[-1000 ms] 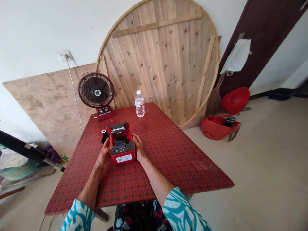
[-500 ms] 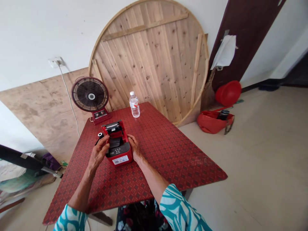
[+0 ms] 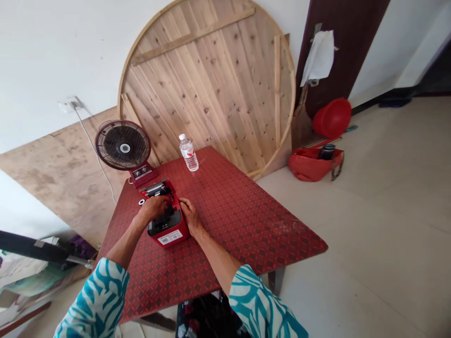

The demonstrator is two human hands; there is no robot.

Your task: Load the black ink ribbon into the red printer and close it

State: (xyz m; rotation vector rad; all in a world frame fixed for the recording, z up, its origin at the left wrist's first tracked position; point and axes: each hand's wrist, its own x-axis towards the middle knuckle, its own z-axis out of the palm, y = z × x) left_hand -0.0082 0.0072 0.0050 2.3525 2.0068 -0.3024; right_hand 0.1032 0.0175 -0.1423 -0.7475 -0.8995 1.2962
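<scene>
Head; left hand, grip unclear, now inside red printer, earlier at rim; right hand spread alongside

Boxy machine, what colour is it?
The machine is red and black, clearest in the head view.

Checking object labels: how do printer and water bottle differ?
Printer is red and black; water bottle is mostly clear. Printer's lid is raised; water bottle's white cap is on. Left hand reaches into printer, right hand touches its side; neither touches water bottle. Both stand on the patterned red table.
</scene>
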